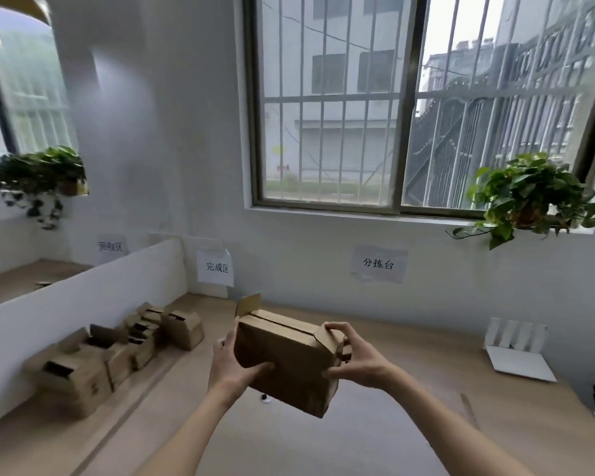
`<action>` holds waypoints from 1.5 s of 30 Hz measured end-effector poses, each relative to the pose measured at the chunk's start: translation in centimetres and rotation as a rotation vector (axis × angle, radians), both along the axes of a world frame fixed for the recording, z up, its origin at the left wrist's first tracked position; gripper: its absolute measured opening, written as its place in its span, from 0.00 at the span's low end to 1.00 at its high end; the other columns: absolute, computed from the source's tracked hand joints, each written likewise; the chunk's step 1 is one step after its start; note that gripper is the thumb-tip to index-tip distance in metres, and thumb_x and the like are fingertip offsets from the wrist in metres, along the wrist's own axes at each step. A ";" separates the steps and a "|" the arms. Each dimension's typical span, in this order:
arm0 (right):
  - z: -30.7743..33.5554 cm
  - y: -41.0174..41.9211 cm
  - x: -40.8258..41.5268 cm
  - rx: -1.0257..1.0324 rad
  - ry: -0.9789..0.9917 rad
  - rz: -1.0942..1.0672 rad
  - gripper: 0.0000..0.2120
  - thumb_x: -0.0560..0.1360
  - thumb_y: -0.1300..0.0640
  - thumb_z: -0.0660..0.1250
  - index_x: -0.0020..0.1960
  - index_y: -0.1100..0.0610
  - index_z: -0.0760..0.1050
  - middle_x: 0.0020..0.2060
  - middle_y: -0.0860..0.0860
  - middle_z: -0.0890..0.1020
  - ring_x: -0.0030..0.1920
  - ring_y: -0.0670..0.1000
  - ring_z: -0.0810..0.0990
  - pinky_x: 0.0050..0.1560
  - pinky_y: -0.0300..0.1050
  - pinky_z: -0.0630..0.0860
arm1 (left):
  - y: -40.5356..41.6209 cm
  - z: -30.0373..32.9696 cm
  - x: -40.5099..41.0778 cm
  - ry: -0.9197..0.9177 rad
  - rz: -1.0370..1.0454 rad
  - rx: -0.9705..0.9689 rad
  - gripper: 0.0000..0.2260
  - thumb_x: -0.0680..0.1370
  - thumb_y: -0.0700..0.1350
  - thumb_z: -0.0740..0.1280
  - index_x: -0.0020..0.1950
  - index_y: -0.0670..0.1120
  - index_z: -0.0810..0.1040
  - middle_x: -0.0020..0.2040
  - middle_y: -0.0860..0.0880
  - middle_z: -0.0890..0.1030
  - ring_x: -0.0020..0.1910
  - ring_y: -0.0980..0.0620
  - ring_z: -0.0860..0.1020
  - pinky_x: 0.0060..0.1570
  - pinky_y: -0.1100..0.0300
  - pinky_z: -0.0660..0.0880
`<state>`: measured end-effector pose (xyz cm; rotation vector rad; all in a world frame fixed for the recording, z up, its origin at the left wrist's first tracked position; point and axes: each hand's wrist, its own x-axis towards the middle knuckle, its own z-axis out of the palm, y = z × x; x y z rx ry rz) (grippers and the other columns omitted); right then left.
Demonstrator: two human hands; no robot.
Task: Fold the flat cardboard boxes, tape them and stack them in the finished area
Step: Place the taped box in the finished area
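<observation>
Box (pixel 285 362) was held above the table (pixel 392 424), roughly centre, left hand (pixel 232 362) on its left end, right hand (pixel 354 359) on its right end (one end flap stood up at the far left corner). Folded boxes (pixel 117 352) lay in a row on the table to the left, along a divider panel (pixel 83 304). Paper signs (pixel 215 267) hung on the wall behind. Window (pixel 409 104) above that wall, plant (pixel 529 197) on its sill at right. A rack (pixel 516 348) sat on the table at far right.
</observation>
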<state>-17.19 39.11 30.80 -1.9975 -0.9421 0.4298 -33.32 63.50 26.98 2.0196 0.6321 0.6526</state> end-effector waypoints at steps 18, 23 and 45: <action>-8.2 29.8 -11.8 0.006 -0.133 0.128 0.43 0.61 0.48 0.78 0.70 0.31 0.62 0.61 0.47 0.68 0.57 0.47 0.74 0.58 0.44 0.79 | 27.7 -5.0 -18.1 0.442 0.258 0.245 0.34 0.76 0.66 0.65 0.79 0.59 0.59 0.78 0.53 0.63 0.75 0.49 0.66 0.69 0.48 0.70; -12.1 37.1 -9.4 -0.007 -0.141 0.124 0.44 0.61 0.48 0.78 0.71 0.30 0.60 0.61 0.48 0.68 0.56 0.45 0.75 0.54 0.39 0.77 | 33.6 -7.5 -17.5 0.561 0.258 0.288 0.34 0.76 0.67 0.64 0.79 0.61 0.59 0.79 0.55 0.62 0.76 0.50 0.64 0.70 0.48 0.70; -35.4 65.9 12.7 -0.137 0.077 0.044 0.43 0.61 0.60 0.74 0.70 0.37 0.62 0.64 0.46 0.63 0.60 0.49 0.73 0.54 0.33 0.73 | 59.8 -27.1 9.4 0.851 -0.161 0.426 0.32 0.81 0.64 0.59 0.81 0.59 0.51 0.82 0.53 0.51 0.81 0.51 0.51 0.78 0.54 0.49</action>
